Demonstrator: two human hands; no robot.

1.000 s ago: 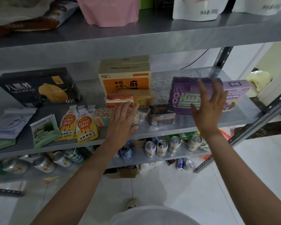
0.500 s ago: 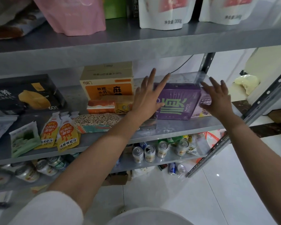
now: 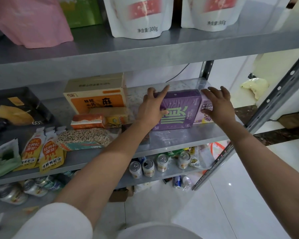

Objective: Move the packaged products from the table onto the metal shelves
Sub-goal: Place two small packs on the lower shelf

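Left hand [image 3: 153, 107] gripped the left end of the dark purple box [image 3: 179, 111], which stood upright near the right edge of the middle shelf [image 3: 179, 138]; right hand [image 3: 217, 104] curled over the pale purple box [image 3: 201, 118] touching its right side.

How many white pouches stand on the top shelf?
2. The left white pouch stands near the picture's centre, the right white pouch beside it; others may be hidden.

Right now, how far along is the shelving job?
Done: juice pouches and cans already sit on the metal shelves. In hand: left hand grips the purple box, right hand holds the lilac box beside it. Left: unknown, the table is out of view.
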